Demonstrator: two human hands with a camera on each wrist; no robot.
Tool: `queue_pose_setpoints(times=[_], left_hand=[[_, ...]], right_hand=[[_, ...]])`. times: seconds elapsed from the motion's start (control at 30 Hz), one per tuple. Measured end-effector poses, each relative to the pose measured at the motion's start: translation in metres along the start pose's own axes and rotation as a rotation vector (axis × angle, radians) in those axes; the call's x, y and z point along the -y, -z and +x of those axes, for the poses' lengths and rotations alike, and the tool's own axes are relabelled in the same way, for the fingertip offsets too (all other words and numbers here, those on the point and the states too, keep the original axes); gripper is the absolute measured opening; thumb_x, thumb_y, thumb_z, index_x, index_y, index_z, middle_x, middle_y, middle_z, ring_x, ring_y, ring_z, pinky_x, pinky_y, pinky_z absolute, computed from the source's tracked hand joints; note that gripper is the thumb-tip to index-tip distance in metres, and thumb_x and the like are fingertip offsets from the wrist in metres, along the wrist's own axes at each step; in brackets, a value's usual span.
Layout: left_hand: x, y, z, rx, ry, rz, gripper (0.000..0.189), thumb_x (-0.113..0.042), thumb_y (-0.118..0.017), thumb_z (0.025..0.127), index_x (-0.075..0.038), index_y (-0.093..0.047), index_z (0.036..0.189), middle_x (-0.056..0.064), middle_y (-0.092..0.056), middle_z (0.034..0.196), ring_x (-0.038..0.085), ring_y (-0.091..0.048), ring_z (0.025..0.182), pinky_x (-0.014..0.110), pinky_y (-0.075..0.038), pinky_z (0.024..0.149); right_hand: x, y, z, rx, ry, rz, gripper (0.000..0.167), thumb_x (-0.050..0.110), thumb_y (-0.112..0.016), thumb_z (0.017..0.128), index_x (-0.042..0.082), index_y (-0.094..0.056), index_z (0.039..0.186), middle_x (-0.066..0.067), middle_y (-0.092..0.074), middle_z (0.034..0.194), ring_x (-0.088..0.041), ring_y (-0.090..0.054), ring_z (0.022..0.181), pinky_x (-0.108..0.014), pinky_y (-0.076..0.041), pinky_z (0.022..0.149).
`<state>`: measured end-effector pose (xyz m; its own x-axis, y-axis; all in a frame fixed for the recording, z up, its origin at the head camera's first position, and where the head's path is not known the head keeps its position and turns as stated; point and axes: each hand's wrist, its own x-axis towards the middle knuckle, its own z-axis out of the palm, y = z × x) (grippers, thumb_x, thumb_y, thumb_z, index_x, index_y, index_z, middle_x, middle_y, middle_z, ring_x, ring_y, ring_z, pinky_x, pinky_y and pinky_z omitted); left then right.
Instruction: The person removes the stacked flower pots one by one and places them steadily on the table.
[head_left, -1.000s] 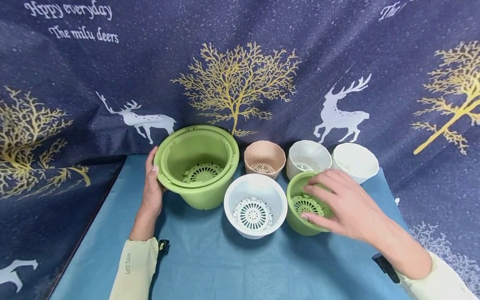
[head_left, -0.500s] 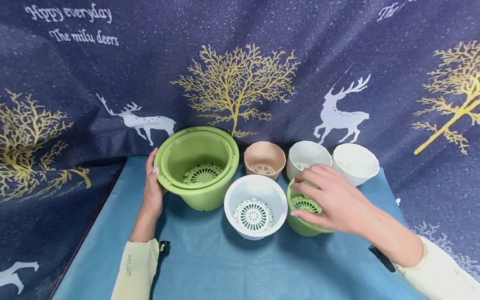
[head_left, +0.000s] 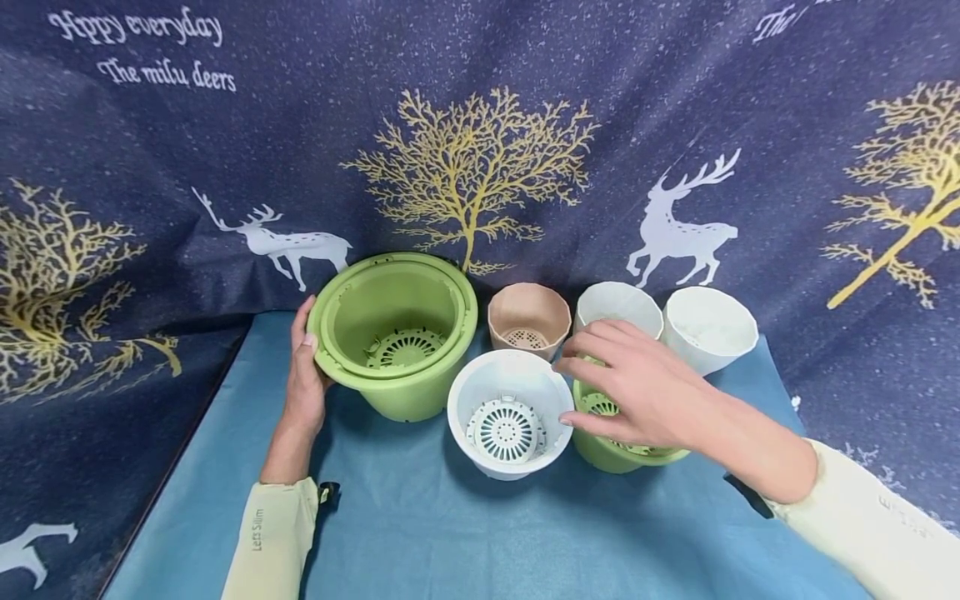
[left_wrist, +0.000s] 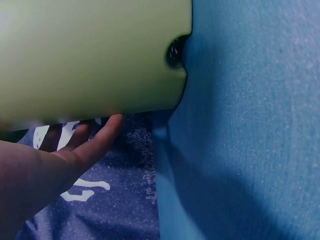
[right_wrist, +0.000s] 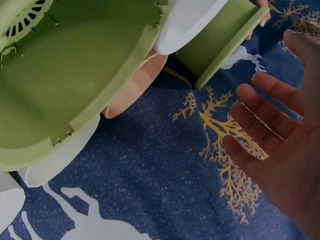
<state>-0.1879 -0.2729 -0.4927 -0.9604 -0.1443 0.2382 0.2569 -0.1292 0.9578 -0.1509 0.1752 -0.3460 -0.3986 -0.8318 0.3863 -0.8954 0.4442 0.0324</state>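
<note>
My left hand [head_left: 303, 383] rests against the left side of a large green plant pot [head_left: 408, 396], thumb at its rim. A second green rim sits nested inside that pot. In the left wrist view, the fingers of the left hand [left_wrist: 50, 165] lie along the pot's smooth wall. Over a smaller green pot [head_left: 611, 460] is my right hand [head_left: 637, 392], fingers spread and holding nothing; it partly hides that pot. Its fingertips come right to the rim of a white slotted pot [head_left: 480, 375]. The right wrist view shows the right hand [right_wrist: 282, 145] with loosely bent fingers.
Behind stand a tan faceted pot [head_left: 528, 310], a pale grey-white one [head_left: 618, 304], partly hidden by the right hand, and a white one [head_left: 712, 325]. A blue cloth [head_left: 487, 542] covers the table; a navy backdrop [head_left: 480, 50] with deer and trees hangs behind.
My right hand has moved left across the small green pot, to the edge of the white slotted pot. The left hand and all the pots have stayed in place.
</note>
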Motion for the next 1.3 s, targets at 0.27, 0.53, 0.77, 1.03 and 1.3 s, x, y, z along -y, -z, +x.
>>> queue_pose_setpoints(times=[0.27,0.53,0.77,1.03,1.3], left_hand=[[0.0,0.0,0.001,0.002,-0.006,0.004,0.056,-0.036,-0.03,0.114,-0.028,-0.024,0.17,0.011,-0.046,0.157,0.023,-0.066,0.11,0.025,-0.06,0.073],[0.0,0.001,0.001,0.01,-0.009,0.015,0.056,-0.037,-0.028,0.115,-0.029,-0.023,0.17,0.012,-0.042,0.161,0.026,-0.064,0.115,0.024,-0.059,0.077],[-0.001,0.002,0.0,0.0,-0.009,0.021,0.056,-0.038,-0.029,0.114,-0.03,-0.023,0.17,0.012,-0.043,0.16,0.025,-0.065,0.114,0.024,-0.06,0.076],[0.002,0.003,-0.002,0.015,-0.022,0.012,0.057,-0.037,-0.028,0.115,-0.027,-0.022,0.17,0.012,-0.042,0.16,0.025,-0.064,0.114,0.024,-0.059,0.078],[0.002,0.005,0.001,0.03,-0.025,0.019,0.057,-0.038,-0.028,0.115,-0.029,-0.021,0.17,0.014,-0.042,0.159,0.026,-0.064,0.114,0.024,-0.059,0.078]], right_hand=[[-0.002,-0.002,0.013,0.042,0.003,0.037,0.054,0.06,-0.065,0.099,0.011,-0.073,0.122,-0.003,-0.067,0.12,-0.027,-0.061,0.112,-0.048,-0.046,0.106],[-0.008,-0.007,0.025,0.044,0.003,0.079,0.048,0.049,-0.081,0.089,0.013,-0.074,0.12,-0.001,-0.067,0.12,-0.024,-0.062,0.107,-0.044,-0.052,0.09],[-0.01,-0.015,0.039,0.062,0.028,0.108,0.045,0.049,-0.08,0.091,0.014,-0.075,0.119,-0.001,-0.067,0.117,-0.023,-0.062,0.109,-0.043,-0.053,0.092],[-0.009,-0.026,0.053,0.08,0.051,0.144,0.044,0.048,-0.078,0.093,0.013,-0.075,0.12,-0.004,-0.066,0.12,-0.024,-0.063,0.113,-0.046,-0.05,0.103],[-0.012,-0.035,0.065,0.065,0.092,0.188,0.042,0.044,-0.079,0.093,0.012,-0.075,0.12,-0.003,-0.067,0.119,-0.023,-0.062,0.114,-0.043,-0.047,0.106]])
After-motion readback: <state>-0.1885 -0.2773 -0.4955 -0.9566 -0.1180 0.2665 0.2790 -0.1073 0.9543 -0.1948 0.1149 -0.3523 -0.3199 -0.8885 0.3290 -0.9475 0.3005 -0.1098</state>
